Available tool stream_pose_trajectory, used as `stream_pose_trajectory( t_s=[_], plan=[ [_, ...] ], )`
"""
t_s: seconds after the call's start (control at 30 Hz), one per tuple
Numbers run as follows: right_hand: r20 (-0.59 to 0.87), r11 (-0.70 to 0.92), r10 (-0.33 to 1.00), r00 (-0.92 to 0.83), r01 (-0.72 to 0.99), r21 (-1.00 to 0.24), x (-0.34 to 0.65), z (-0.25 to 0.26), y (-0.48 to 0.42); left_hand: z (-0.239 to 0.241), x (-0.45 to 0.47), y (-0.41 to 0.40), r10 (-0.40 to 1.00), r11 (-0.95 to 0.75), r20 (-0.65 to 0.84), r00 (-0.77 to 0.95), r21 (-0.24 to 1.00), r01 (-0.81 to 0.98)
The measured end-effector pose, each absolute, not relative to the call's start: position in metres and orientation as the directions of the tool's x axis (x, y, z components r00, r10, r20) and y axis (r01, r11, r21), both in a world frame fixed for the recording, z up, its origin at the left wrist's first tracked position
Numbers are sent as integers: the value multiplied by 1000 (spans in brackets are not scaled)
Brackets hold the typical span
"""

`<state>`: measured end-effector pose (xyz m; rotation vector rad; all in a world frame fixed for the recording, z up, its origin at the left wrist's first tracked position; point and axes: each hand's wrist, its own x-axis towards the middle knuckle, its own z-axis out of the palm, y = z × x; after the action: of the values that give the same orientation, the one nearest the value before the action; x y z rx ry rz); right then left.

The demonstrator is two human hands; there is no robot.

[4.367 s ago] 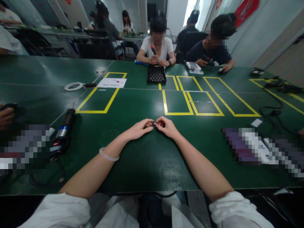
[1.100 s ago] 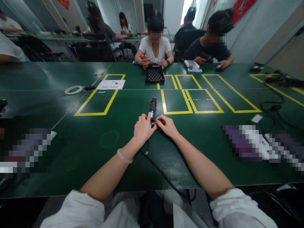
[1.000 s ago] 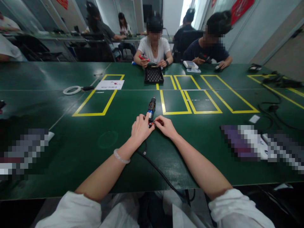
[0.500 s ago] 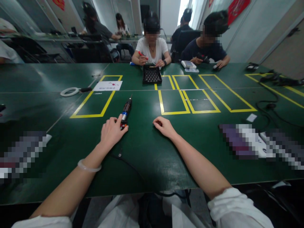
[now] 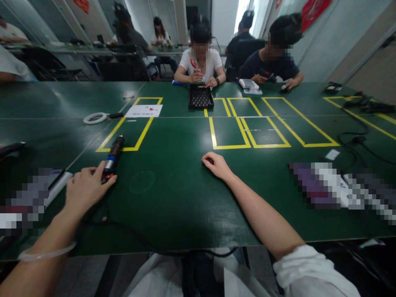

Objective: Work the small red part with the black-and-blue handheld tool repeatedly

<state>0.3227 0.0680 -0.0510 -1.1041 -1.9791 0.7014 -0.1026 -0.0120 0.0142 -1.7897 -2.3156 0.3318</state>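
My left hand (image 5: 88, 185) is closed around the rear end of an electric screwdriver (image 5: 111, 158) at the left of the table. The tool is black with a blue and silver band and some red near the back, and its bit points away from me. A black cable (image 5: 136, 235) trails from behind that hand to the table's front edge. My right hand (image 5: 218, 166) rests on the table right of centre, fingers curled inward. Whatever lies inside those fingers, if anything, is hidden from view.
Yellow tape frames (image 5: 232, 147) mark the green table (image 5: 176, 214). A white paper (image 5: 144, 110) and a white ring-shaped coil (image 5: 95, 119) lie at the left back. Across from me, a person works over a black tray (image 5: 201, 99). Blurred-out items lie at both sides.
My left hand has slid the electric screwdriver to the left and slightly toward me, its cable trailing along. My right hand has stayed in place.
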Motion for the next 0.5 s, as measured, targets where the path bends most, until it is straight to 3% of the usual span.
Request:
stream_pose_trajectory(
  t_s=[0.27, 0.5],
  plan=[
    [329, 468, 877, -349, 473, -746, 322, -48, 67, 22, -125, -26, 959, 271, -9, -285, -274, 923],
    [321, 462, 880, -349, 477, -748, 322, -48, 67, 22, -100, -42, 950, 305, 182, -252, -385, 871]
  ],
)
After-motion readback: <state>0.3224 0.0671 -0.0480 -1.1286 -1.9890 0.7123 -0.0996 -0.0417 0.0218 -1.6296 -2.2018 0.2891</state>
